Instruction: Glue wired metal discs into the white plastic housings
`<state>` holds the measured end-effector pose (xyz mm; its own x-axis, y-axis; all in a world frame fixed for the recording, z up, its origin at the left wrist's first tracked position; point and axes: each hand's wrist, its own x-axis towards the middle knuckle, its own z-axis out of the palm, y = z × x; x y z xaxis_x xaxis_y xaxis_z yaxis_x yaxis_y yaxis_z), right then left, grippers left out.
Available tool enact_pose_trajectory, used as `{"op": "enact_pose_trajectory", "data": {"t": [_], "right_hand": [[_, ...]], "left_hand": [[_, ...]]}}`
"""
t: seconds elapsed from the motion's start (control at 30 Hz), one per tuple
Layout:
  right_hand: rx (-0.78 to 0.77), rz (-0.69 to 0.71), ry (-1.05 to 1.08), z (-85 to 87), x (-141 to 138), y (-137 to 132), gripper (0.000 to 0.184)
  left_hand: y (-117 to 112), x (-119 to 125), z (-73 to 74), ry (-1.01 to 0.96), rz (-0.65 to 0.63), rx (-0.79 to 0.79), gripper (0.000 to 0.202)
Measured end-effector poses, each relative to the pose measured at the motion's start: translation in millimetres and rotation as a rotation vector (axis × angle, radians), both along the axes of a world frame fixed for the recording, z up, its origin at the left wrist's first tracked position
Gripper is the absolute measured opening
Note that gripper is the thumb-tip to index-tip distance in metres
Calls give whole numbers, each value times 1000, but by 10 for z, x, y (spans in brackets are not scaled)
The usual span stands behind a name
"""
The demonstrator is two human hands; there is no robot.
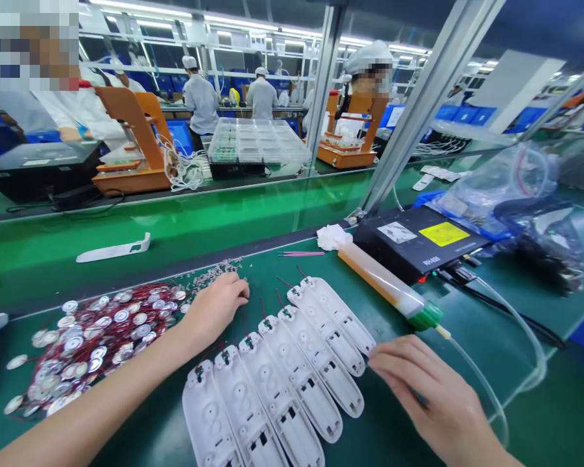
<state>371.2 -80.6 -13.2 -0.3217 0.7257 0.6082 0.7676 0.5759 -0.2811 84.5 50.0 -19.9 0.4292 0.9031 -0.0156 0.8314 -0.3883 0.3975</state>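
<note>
My left hand [220, 299] is over the near side of a heap of tiny metallic parts [213, 275]. Its fingers are curled in, and whatever they may hold is hidden. My right hand [425, 383] is at the lower end of the rightmost white plastic housing [338, 314], fingers extended and loosely bent, tips touching or almost touching it. Several such housings [265, 389] lie side by side in a slanted row, hollow side up, with small green pieces and thin red wires at their upper ends. Beside my left forearm, round metal discs with red wires [97, 350] lie in a pile.
A glue syringe [384, 282] with a green cap and tube lies against a black controller box [418, 240]. Pink tweezers [302, 253] and crumpled white tissue [334, 237] lie behind. Beyond the edge, a white strap-shaped part [114, 248] sits on the green belt [224, 214]. Co-workers stand opposite.
</note>
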Motion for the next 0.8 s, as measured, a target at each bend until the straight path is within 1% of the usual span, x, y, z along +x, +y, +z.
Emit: {"op": "enact_pose_trajectory", "data": {"t": [0.07,0.13,0.27,0.37,0.47,0.6,0.7,0.8], "right_hand": [[0,12,-16,-66,12,-13,25],[1,12,-57,-116,24,-15,30],[14,1,-80,-220,84,5,33],[23,-13,-69,-282,107,31,33],[43,5,-101,-279,81,52,32],[98,13,-129,-254,51,52,29],[132,24,-158,-279,87,30,28],[119,36,-178,-274,118,3,29]], "left_hand": [[19,-8,-8,-30,12,5,18],[50,-16,15,-78,37,6,19],[118,-35,127,-207,134,-32,21],[138,-42,212,-316,213,-99,30],[121,-29,270,-406,251,-173,39],[58,23,334,-482,269,-238,36],[0,61,374,-507,288,-261,35],[-73,96,398,-567,314,-327,34]]}}
